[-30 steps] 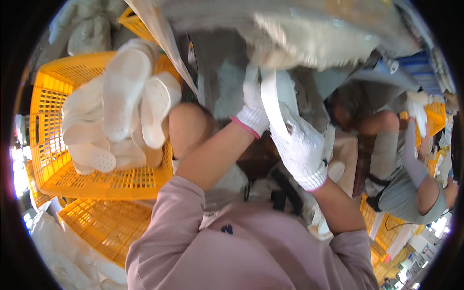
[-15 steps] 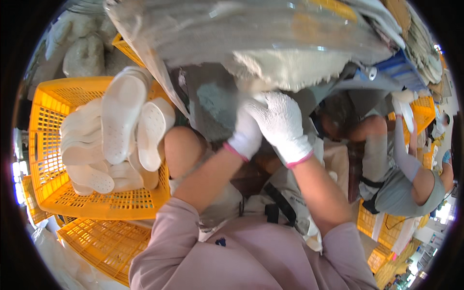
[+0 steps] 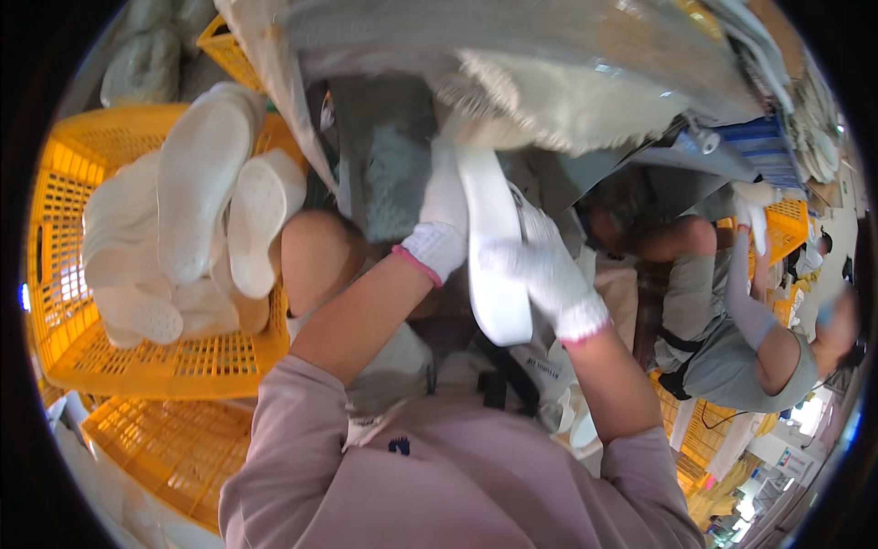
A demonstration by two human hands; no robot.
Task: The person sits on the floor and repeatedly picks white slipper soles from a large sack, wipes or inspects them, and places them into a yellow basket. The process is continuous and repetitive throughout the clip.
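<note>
A long white shoe sole is held edge-on in front of me between my gloved hands. My left hand grips its far left side, fingers partly blurred. On its near right side my right hand is closed, thumb across the sole. The sole's far end is right at a shaggy cream buffing wheel; blur hides whether they touch. In the yellow crate to my left lie several off-white soles, some with small holes.
Grey plastic sheeting hangs over the wheel, with a grey dusty hollow beneath. Another yellow crate sits lower left. On the right, a co-worker sits by more yellow crates, holding a white piece.
My hands have moved apart, and the white sole between them now shows, pointing toward me. My right hand has come nearer to my body. The view has shifted slightly.
</note>
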